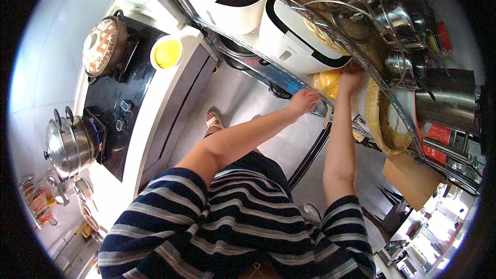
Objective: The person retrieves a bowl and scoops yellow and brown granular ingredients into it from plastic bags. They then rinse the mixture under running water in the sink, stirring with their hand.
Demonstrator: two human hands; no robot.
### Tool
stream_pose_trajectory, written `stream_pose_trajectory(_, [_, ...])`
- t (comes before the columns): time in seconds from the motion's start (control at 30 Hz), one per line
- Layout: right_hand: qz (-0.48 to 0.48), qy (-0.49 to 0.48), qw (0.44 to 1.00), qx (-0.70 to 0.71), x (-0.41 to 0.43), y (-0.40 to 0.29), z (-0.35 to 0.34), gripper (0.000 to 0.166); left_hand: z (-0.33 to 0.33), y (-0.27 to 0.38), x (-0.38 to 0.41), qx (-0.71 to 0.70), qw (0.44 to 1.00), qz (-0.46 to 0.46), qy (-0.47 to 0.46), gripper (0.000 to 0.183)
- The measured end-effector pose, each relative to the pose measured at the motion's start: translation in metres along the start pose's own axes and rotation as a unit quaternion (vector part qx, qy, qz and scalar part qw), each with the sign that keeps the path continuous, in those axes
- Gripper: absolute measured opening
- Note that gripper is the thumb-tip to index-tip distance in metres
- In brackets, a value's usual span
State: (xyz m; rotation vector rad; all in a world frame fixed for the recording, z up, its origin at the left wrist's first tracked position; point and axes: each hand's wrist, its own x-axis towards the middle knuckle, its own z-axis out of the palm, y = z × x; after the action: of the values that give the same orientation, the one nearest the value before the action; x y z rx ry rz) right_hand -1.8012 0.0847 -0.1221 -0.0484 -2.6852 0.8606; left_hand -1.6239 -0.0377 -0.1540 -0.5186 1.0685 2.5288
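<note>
My left hand [305, 102] is at the front edge of a metal wire shelf rack [290, 85], fingers partly spread and nothing seen in them. Deeper in the rack is my right hand [352, 78], blurred and partly hidden by the shelf above. It is beside a yellow plastic-looking bag [328, 82]; whether the fingers grip anything cannot be made out. Just behind the bag stands a white storage bin [288, 40] with a black rim. To the right of my right forearm, a woven bamboo tray [374, 122] leans on its side.
Another white bin [223, 11] holds plastic bags. Stainless steel pots [399, 15] crowd the upper shelf. At left, a cooktop [116, 114] carries a lidded clay pot [104, 46] and a steel steamer [69, 143] over a flame. A bowl of yellow food [166, 52] sits at the counter edge.
</note>
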Motion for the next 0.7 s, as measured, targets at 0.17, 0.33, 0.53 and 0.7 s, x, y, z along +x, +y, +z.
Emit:
stream_pose_trajectory(0.17, [0.022,0.035,0.979,0.199,-0.143,-0.076,-0.030,0.053,-0.066,0.006,-0.100,-0.021,0.996,-0.046,0.076,0.033])
stream_pose_trajectory(0.33, [-0.179,-0.175,0.921,0.298,-0.209,-0.198,-0.058,0.041,-0.129,0.035,-0.179,-0.050,0.987,-0.005,0.154,0.028])
stream_pose_trajectory(0.53, [-0.304,-0.101,0.874,0.364,-0.167,-0.355,-0.057,0.048,-0.153,0.095,-0.235,-0.081,0.963,0.112,0.231,0.024])
stream_pose_trajectory(0.7, [-0.189,-0.038,0.878,0.439,-0.159,-0.398,-0.031,0.041,-0.164,0.135,-0.280,-0.075,0.956,0.178,0.220,0.024])
